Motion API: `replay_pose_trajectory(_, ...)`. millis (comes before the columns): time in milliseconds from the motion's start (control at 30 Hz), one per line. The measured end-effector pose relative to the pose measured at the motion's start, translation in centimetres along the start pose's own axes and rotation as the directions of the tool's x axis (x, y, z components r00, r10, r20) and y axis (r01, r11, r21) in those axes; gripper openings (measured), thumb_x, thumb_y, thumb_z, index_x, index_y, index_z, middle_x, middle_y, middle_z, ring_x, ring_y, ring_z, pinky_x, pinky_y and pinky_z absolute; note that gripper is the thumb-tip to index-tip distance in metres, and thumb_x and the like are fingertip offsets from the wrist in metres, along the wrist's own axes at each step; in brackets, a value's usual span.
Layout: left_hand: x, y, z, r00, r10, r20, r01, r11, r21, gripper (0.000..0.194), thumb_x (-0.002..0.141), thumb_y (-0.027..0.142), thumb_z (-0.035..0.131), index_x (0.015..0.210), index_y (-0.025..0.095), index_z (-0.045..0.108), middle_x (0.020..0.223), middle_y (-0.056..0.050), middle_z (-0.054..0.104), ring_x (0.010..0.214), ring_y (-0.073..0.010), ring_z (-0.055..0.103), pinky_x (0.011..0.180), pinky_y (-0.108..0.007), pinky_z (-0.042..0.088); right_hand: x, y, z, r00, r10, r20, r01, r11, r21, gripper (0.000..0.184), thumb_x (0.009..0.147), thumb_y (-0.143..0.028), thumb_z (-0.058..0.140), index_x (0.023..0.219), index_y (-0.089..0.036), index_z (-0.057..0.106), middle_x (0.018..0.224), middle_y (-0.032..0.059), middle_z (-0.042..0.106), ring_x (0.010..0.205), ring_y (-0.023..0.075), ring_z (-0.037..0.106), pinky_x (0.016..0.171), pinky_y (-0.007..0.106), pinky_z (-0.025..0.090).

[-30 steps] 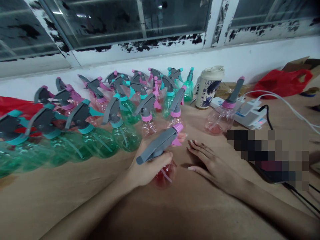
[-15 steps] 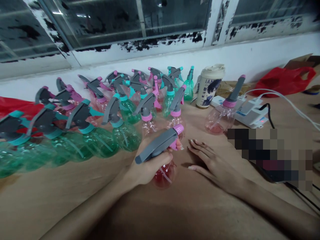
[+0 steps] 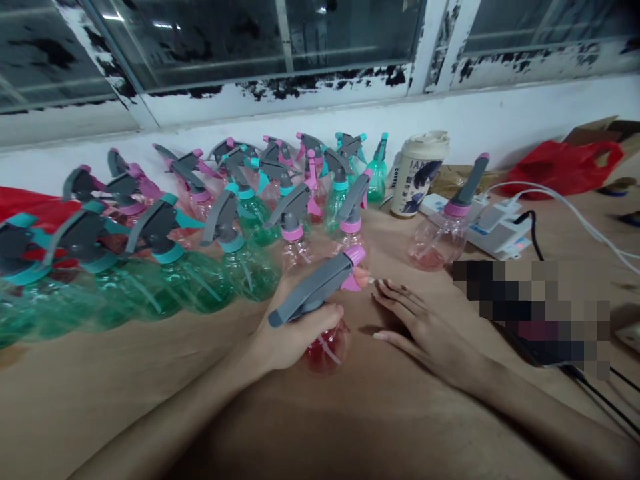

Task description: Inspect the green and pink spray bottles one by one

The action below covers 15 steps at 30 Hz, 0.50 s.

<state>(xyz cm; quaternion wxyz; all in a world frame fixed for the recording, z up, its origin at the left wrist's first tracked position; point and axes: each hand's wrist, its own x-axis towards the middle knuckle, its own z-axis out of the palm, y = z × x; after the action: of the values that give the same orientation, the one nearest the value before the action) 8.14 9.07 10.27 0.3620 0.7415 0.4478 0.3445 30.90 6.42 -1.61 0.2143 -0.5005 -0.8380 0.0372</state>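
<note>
My left hand (image 3: 295, 327) is wrapped round the neck of a spray bottle (image 3: 325, 350) with a clear red body, a grey head and a pink nozzle and trigger. The bottle stands upright on the wooden table (image 3: 320, 427), its nozzle pointing away to the right. My right hand (image 3: 420, 327) lies flat on the table just right of it, fingers stretched out and holding nothing. Right behind my left hand stand two pink-collared spray bottles, one (image 3: 297, 250) partly hidden by the hand. A green spray bottle (image 3: 250, 270) is close on the left.
Rows of green and pink spray bottles fill the left and back. At the back right are a paper coffee cup (image 3: 417, 177), a pink spray bottle (image 3: 437, 240), a white power strip (image 3: 500, 233) with cables and a red plastic bag (image 3: 555, 167). A blurred-out device lies at right.
The view has shifted slightly. My left hand keeps its grip on the spray bottle, and its fingertips near the trigger have stretched out a little. My right hand stays flat on the table.
</note>
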Motion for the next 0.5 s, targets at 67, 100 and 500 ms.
replay_pose_trajectory(67, -0.05, 0.31, 0.01, 1.0, -0.021, 0.015, 0.021, 1.0, -0.018, 0.008, 0.063, 0.028, 0.053, 0.06, 0.022, 0.051, 0.054, 0.004, 0.041, 0.052, -0.0126, 0.04, 0.053, -0.027, 0.038, 0.01, 0.02, -0.07, 1.0, -0.005, 0.005, 0.005, 1.0, 0.006, 0.058, 0.088, -0.045, 0.046, 0.134, -0.012, 0.038, 0.142, 0.0145, 0.038, 0.133, 0.0235, 0.029, 0.107, 0.047, 0.029)
replay_pose_trajectory(100, -0.07, 0.31, 0.0, 0.999, -0.03, 0.026, 0.031, 0.999, -0.027, 0.008, 0.063, 0.029, 0.052, 0.06, 0.022, 0.053, 0.053, 0.004, 0.042, 0.051, -0.0125, 0.039, 0.051, -0.026, 0.037, 0.02, 0.0, -0.11, 1.0, -0.004, 0.006, 0.004, 1.0, 0.011, 0.058, 0.088, -0.045, 0.046, 0.135, -0.012, 0.038, 0.141, 0.0146, 0.038, 0.132, 0.0237, 0.03, 0.107, 0.047, 0.029)
replay_pose_trajectory(500, 0.09, 0.49, -0.46, 0.991, 0.041, 0.13, -0.031, 0.996, -0.079, 0.014, 0.062, 0.022, 0.052, 0.066, 0.023, 0.065, 0.052, 0.001, 0.057, 0.066, -0.0198, 0.06, 0.068, -0.031, 0.051, -0.08, -0.13, -0.16, 1.0, 0.006, -0.011, -0.006, 1.0, 0.028, 0.059, 0.087, -0.047, 0.046, 0.136, -0.014, 0.036, 0.141, 0.0149, 0.037, 0.132, 0.0256, 0.03, 0.106, 0.049, 0.029)
